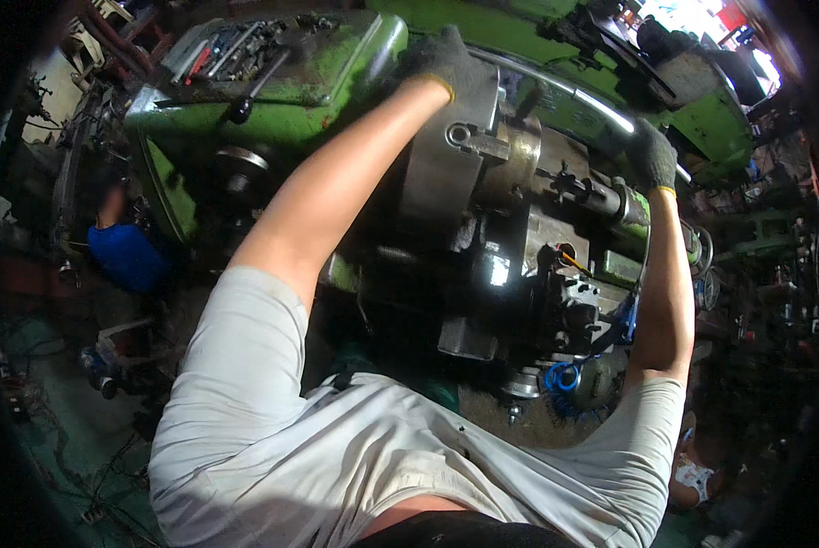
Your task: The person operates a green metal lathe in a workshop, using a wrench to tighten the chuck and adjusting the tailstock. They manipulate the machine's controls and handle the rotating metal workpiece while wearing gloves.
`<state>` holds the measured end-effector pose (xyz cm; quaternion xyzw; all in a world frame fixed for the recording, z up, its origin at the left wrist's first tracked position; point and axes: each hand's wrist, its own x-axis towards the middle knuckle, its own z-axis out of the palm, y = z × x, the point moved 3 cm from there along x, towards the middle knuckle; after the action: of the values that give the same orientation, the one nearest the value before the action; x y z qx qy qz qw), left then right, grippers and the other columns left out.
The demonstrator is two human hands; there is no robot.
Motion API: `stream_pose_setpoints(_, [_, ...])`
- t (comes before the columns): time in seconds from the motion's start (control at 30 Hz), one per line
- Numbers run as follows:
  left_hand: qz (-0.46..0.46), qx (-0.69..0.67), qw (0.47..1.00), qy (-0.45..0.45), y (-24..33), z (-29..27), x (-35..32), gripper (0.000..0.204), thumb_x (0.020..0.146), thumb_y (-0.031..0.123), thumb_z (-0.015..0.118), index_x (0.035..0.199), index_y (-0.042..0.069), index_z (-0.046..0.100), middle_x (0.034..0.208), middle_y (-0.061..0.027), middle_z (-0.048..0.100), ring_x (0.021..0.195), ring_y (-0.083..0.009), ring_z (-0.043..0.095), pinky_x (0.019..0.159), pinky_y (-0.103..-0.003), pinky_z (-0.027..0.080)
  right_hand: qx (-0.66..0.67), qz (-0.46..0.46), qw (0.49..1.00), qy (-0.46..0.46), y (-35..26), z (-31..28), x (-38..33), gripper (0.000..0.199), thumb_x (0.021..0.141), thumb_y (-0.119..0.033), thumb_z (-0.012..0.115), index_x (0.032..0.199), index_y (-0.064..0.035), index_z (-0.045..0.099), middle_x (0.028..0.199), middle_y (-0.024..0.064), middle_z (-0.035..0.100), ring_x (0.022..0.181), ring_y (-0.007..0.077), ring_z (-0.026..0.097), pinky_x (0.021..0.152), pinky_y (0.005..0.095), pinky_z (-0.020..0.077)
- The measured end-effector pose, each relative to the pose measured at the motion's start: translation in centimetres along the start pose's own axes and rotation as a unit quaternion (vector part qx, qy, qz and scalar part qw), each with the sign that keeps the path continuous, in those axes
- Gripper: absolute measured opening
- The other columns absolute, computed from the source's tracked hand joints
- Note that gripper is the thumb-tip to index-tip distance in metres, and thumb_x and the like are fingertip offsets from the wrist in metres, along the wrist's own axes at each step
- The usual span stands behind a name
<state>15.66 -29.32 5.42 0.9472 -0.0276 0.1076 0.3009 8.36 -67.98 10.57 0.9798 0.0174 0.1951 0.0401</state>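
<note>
My left hand, in a dark grey knit glove with a yellow cuff, lies against the top of a big grey steel lathe chuck. Its fingers are mostly hidden on the far side, so their grip does not show. From beside it a long shiny metal bar slants down to the right behind the chuck. My right hand, gloved alike, is closed round this bar near its right end. Between my arms sits a thick round steel workpiece next to the chuck, with a chuck jaw reaching toward it.
The green lathe headstock carries a tray of loose tools at upper left. Below the workpiece stand the tool carriage and a coiled blue hose. A person in blue is at far left. Another green machine stands behind.
</note>
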Motion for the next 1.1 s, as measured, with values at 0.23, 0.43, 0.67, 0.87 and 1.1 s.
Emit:
stream_pose_setpoints(0.23, [0.062, -0.035, 0.997, -0.039, -1.7, 2.3, 5.2, 0.099, 0.077, 0.044, 0.082, 0.156, 0.004, 0.038, 0.136, -0.0272, 0.063, 0.125, -0.0357, 0.064, 0.107, -0.043, 0.048, -0.041, -0.072, 0.995, 0.045, 0.9, -0.2, -0.3, 0.037, 0.092, -0.047, 0.066, 0.097, -0.0108, 0.065, 0.095, 0.0189, 0.071, 0.096, 0.0431, 0.067, 0.077, 0.0527, 0.0511])
stream_pose_setpoints(0.43, [0.244, 0.006, 0.956, 0.162, -1.9, 0.9, 1.8, 0.078, 0.082, 0.024, 0.085, 0.146, 0.005, 0.046, 0.108, -0.015, 0.071, 0.086, -0.0246, 0.066, 0.081, -0.044, 0.055, 0.014, -0.132, 0.99, 0.035, 1.0, -1.5, -1.4, 0.034, 0.095, -0.043, 0.066, 0.11, -0.0128, 0.068, 0.097, 0.0152, 0.073, 0.091, 0.0367, 0.07, 0.076, 0.0486, 0.0534])
stream_pose_setpoints(0.67, [-0.021, -0.012, 0.998, -0.051, 5.8, -3.7, -1.8, 0.085, 0.083, 0.071, 0.07, 0.132, 0.001, 0.067, 0.116, -0.023, 0.073, 0.109, -0.0331, 0.07, 0.098, -0.041, 0.051, 0.056, -0.024, 0.993, 0.104, 3.9, -5.4, 1.9, 0.029, 0.089, -0.04, 0.074, 0.103, -0.0148, 0.072, 0.089, 0.0152, 0.074, 0.087, 0.0362, 0.072, 0.076, 0.0498, 0.0545])
stream_pose_setpoints(0.87, [-0.099, 0.169, 0.975, -0.106, 4.4, -1.1, 1.8, 0.112, 0.073, 0.078, 0.071, 0.15, -0.001, 0.049, 0.151, -0.0265, 0.052, 0.136, -0.041, 0.054, 0.111, -0.046, 0.044, 0.156, 0.028, 0.979, 0.129, 19.1, -5.2, -7.7, 0.038, 0.098, -0.032, 0.065, 0.128, -0.0082, 0.068, 0.102, 0.0102, 0.074, 0.089, 0.0203, 0.069, 0.082, 0.036, 0.0525])
stream_pose_setpoints(1.1, [-0.119, 0.204, 0.967, -0.094, 6.0, -1.0, 0.9, 0.119, 0.07, 0.071, 0.074, 0.152, -0.009, 0.04, 0.154, -0.0317, 0.046, 0.14, -0.0448, 0.049, 0.115, -0.047, 0.042, 0.168, 0.324, 0.931, 0.022, 27.5, -10.1, -34.0, 0.031, 0.096, -0.008, 0.064, 0.125, 0.0028, 0.067, 0.108, 0.0059, 0.069, 0.097, 0.0157, 0.06, 0.088, 0.0306, 0.0479])
